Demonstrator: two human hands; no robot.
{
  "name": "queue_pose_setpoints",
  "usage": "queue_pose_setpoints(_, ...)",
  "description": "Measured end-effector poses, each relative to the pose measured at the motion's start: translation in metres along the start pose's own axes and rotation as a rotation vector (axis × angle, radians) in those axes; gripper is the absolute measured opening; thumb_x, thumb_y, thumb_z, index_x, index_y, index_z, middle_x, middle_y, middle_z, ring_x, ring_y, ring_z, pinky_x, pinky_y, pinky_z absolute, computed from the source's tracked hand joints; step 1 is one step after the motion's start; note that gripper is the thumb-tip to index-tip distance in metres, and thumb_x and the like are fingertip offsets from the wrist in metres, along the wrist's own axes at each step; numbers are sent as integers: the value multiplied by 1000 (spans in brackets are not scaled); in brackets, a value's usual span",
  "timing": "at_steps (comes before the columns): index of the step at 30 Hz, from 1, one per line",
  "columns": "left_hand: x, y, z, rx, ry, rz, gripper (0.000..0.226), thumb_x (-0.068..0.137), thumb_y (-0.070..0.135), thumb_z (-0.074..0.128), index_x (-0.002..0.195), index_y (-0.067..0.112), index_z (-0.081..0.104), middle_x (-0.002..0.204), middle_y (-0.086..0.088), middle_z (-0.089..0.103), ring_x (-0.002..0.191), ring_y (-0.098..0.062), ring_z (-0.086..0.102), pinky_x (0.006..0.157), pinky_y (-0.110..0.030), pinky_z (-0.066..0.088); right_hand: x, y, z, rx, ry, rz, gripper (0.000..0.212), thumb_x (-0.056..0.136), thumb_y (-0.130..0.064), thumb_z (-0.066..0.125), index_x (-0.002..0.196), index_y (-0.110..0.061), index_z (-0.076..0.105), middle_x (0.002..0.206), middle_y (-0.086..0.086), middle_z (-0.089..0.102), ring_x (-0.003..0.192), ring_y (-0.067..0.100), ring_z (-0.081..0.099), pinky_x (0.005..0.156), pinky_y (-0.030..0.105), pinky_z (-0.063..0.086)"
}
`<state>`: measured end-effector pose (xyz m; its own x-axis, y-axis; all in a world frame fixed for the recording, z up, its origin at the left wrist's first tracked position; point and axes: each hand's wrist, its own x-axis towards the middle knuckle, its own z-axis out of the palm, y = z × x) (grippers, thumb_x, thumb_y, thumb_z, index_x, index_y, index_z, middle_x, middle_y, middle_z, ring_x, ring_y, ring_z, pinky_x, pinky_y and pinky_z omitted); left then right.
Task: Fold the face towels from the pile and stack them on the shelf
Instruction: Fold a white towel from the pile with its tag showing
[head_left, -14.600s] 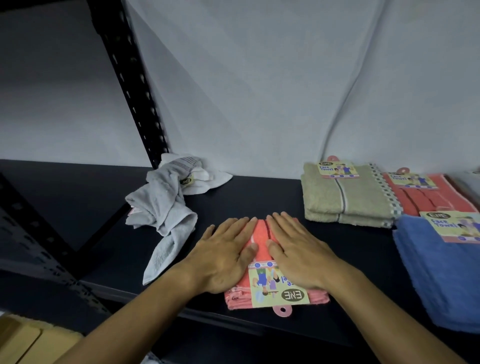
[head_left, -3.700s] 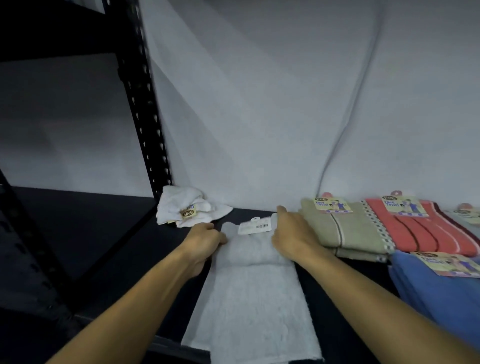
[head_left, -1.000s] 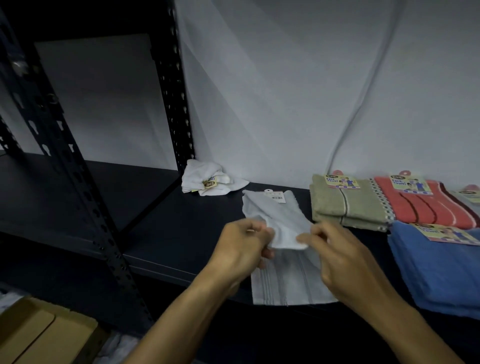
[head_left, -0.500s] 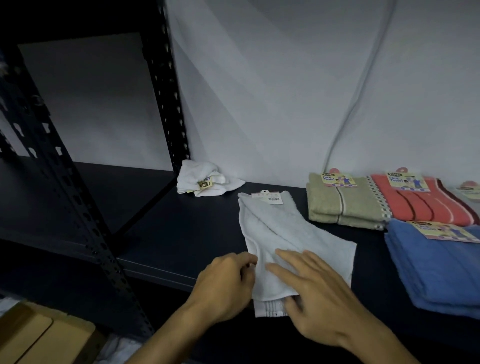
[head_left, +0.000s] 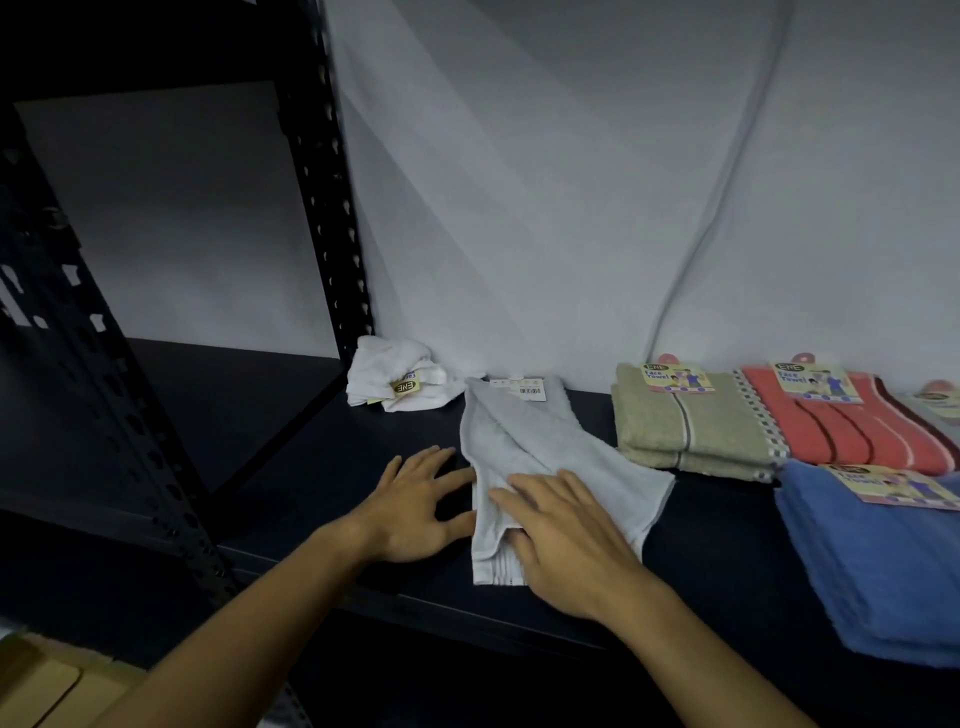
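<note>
Dark metal shelving (head_left: 322, 467) against a pale wall: a person's right hand (head_left: 566, 540) lies flat, fingers spread, on a half-folded pale grey face towel (head_left: 540, 457) near the shelf's front edge, while the left hand (head_left: 415, 499) rests open on the bare board, fingertips at the towel's left edge. A white barcode tag (head_left: 519, 388) sits at the towel's far end. Behind lie a crumpled white towel (head_left: 389, 374) tagged "ENE", then folded beige (head_left: 680, 431), coral striped (head_left: 852, 431) and blue towels (head_left: 883, 566) labelled "Face Towel".
</note>
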<state>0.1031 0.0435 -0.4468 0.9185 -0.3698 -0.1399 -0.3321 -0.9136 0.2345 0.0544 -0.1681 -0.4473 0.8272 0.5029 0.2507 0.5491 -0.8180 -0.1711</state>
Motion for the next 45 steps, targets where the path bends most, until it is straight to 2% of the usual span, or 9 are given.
queue_pose_setpoints(7, -2, -7, 7, 72, -48, 74, 68, 95, 69, 26, 153, 48, -2, 163, 8, -17, 146, -4, -23, 120, -45, -15, -1, 10, 10, 133, 201, -125, 41, 83, -21, 38, 106, -23, 72, 113, -6, 66, 108, 5, 49, 93, 25, 49)
queue_pose_setpoints(12, -2, -8, 9, 76, -40, 64, 69, 94, 71, 24, 153, 48, -4, 163, 7, -17, 145, -4, -26, 120, -46, -16, -1, 23, -18, 449, 432, 71, 48, 81, 2, 35, 109, -12, 72, 108, -2, 67, 103, 0, 57, 92, 6, 39)
queue_pose_setpoints(15, -2, -8, 11, 78, -29, 71, 69, 94, 71, 23, 153, 48, -4, 164, 6, -16, 145, -5, -26, 120, -47, -16, -6, 32, -33, 435, 535, 38, 47, 82, 4, 33, 107, -9, 71, 105, -2, 68, 101, 3, 59, 91, 10, 42)
queue_pose_setpoints(19, -2, -8, 12, 77, -11, 73, 70, 94, 71, 23, 154, 47, -3, 164, 6, -15, 146, -5, -25, 120, -46, -16, -15, 25, -28, 157, 383, -53, 49, 77, -7, 30, 102, -16, 71, 98, -7, 69, 91, 11, 61, 80, 24, 50)
queue_pose_setpoints(23, -3, -7, 12, 57, 2, 73, 72, 94, 72, 25, 155, 43, -1, 164, 7, -14, 146, -4, -23, 120, -44, -15, -22, 11, 0, 5, 182, -87, 45, 78, -18, 34, 101, -25, 72, 96, -14, 65, 85, 8, 61, 73, 20, 53)
queue_pose_setpoints(28, -11, -5, 10, -83, 119, 117, 68, 94, 65, 41, 154, 39, 23, 164, 11, 8, 149, -2, -4, 121, -32, -11, -23, 4, 10, 153, 195, 36, 46, 92, -34, 30, 123, -29, 64, 135, -17, 52, 124, -6, 37, 88, 1, 24)
queue_pose_setpoints(31, -14, -6, 10, -81, 200, 152, 64, 94, 58, 50, 151, 35, 33, 161, 13, 21, 147, -1, 8, 121, -27, -4, -23, 5, 15, 213, 253, 70, 44, 98, -35, 31, 134, -29, 55, 138, -22, 46, 126, -16, 25, 94, -3, 19)
queue_pose_setpoints(37, -18, -4, 11, -61, 245, 207, 65, 91, 56, 52, 149, 29, 39, 157, 12, 31, 145, -4, 19, 122, -28, 7, -27, -17, 10, 48, 203, 31, 40, 85, -25, 39, 108, -23, 71, 110, -9, 69, 100, 5, 63, 77, 13, 47)
queue_pose_setpoints(45, -17, -4, 12, -51, 222, 188, 67, 92, 57, 53, 150, 29, 34, 157, 13, 29, 144, -4, 20, 122, -31, 14, -21, -13, 13, -6, 110, -61, 42, 91, -43, 40, 122, -29, 65, 128, -10, 62, 121, 8, 55, 89, 19, 47)
